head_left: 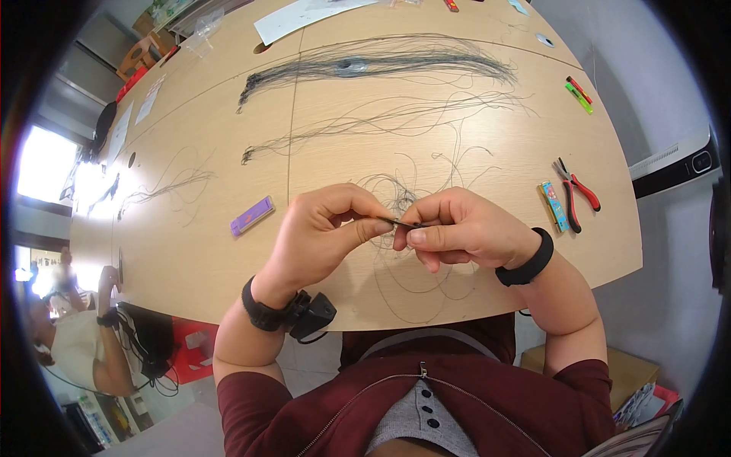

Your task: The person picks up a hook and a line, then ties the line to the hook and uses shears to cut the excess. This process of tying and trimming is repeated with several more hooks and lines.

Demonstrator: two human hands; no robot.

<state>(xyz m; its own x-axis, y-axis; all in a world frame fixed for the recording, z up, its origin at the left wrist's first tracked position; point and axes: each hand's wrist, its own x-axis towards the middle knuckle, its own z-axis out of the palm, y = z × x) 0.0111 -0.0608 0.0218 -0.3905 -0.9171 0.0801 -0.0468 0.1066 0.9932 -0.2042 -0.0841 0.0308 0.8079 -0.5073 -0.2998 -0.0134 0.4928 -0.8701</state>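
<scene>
My left hand (pixel 327 228) pinches one end of a small, thin dark piece (pixel 402 223) between thumb and forefinger. The other end is pinched in my right hand (pixel 457 228), so the fingertips of both hands are close together. Behind and beneath the fingers lies a loose tangle of thin dark cords (pixel 400 192), with loops curving toward the table's front edge. What the piece is exactly is too small to tell.
On the table (pixel 335 171) lie a long cord bundle (pixel 411 65), a thinner bundle (pixel 365 126), a purple box (pixel 252 216), a blue-yellow box (pixel 553 206), red-handled pliers (pixel 575 196) and a green cutter (pixel 579 98). Another person (pixel 87 335) sits at the left.
</scene>
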